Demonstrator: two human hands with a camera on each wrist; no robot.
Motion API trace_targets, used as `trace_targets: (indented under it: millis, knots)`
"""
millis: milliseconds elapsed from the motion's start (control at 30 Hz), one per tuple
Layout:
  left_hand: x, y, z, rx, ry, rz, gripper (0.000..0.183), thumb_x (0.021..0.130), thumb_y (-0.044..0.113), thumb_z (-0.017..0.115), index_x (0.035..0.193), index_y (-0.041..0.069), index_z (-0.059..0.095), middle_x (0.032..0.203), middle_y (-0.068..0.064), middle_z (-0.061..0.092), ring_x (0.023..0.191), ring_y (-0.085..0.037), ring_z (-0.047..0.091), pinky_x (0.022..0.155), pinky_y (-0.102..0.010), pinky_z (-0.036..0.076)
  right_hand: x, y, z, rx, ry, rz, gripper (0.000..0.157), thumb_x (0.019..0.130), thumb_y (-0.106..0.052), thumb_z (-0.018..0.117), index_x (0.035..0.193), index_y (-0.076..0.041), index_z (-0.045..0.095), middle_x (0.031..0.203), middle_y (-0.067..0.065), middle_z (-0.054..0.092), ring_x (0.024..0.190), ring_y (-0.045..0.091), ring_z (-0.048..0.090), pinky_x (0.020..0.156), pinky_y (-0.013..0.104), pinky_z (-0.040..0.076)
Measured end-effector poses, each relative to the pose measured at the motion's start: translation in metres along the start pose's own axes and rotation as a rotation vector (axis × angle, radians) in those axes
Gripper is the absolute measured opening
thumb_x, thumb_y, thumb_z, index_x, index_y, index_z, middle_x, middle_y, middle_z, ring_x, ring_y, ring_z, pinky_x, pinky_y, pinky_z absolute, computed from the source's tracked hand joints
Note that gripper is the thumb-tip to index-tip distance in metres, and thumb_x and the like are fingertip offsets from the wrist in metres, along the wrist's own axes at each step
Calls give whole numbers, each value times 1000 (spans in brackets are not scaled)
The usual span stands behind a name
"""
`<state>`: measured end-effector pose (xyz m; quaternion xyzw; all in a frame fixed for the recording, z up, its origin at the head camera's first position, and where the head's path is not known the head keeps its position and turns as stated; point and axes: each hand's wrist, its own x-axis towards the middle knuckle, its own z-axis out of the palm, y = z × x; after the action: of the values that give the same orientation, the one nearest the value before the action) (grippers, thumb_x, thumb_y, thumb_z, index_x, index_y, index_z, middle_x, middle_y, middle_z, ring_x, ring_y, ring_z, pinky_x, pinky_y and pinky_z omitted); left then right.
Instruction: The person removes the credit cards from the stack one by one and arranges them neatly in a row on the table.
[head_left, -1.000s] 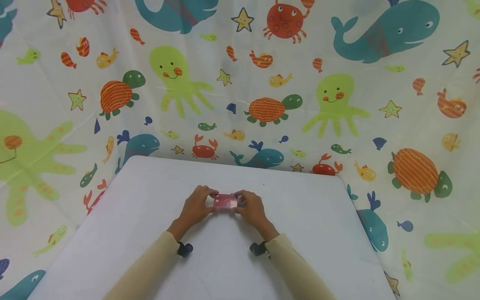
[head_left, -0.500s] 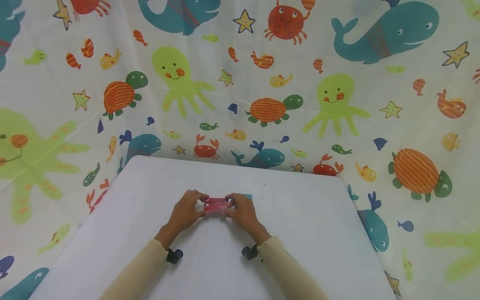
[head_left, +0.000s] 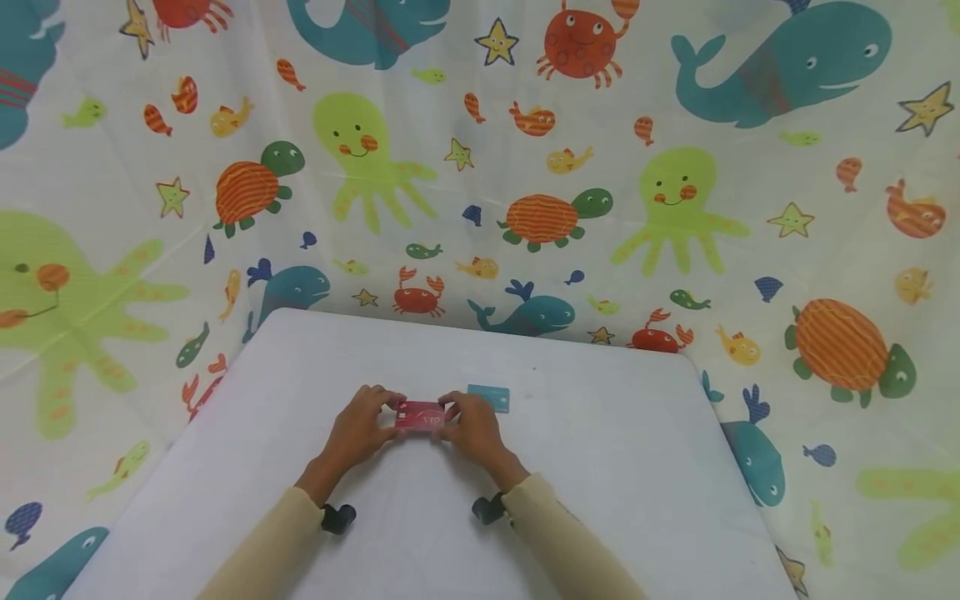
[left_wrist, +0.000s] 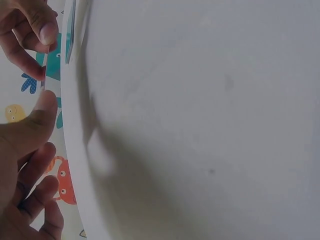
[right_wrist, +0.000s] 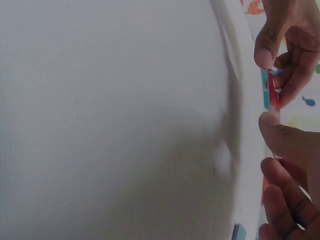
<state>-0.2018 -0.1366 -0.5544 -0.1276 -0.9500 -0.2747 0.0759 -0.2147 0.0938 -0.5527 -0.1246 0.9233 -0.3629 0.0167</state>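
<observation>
A red card (head_left: 420,416) with "VIP" lettering is held level between both hands in the head view. My left hand (head_left: 357,423) pinches its left end between thumb and fingers. The right end is pinched by my right hand (head_left: 473,428) in the same way. Seen from the right wrist, the red card (right_wrist: 273,90) shows edge-on, raised off the white table. A teal card (head_left: 490,397) lies on the table just behind the right hand, partly hidden by it. In the left wrist view only a thin edge of the held card appears between the hands.
The white table (head_left: 600,467) reaches out around both arms. Behind it hangs a white curtain (head_left: 465,75) printed with sea animals. A small dark speck (head_left: 534,368) marks the tabletop to the right of the teal card.
Both hands have carried the red card left and slightly toward the body. The teal card, at first almost hidden behind the right hand, has come into view.
</observation>
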Motion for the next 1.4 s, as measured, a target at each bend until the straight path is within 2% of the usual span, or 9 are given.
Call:
trace_targets:
  millis: [200,733,1100,1400]
  knots:
    - [-6,-7,-5,-2,1,2,51,81,20,94,127,13,74,110,-6,73,101,-22,59,88,-43,63,1,-5,9,-9,-13,-12,44,86,-19,90,126,-18,73,92,-6,71,84,9,58,79,24,52]
    - [-15,-24,-16,11,-44,-55,54,82,22,94,131,12,73,110,-7,72,102,-24,59,88,-47,63,2,-19,29,-30,-43,-20,44,87,-19,89,128,-17,73,94,-6,73,88,8,60,85,26,55]
    - [-18,-34,-16,10,-58,-81,57,81,21,94,132,10,73,113,-10,71,105,-27,60,91,-51,63,5,-20,43,-51,-55,-18,44,87,-22,90,128,-18,73,88,-9,69,89,8,58,92,31,55]
    - [-19,-35,-17,26,-83,-95,57,82,19,93,133,8,72,115,-12,71,106,-27,59,92,-52,61,5,-23,48,-70,-46,-10,45,87,-25,90,129,-16,74,88,-7,67,88,8,56,89,29,55]
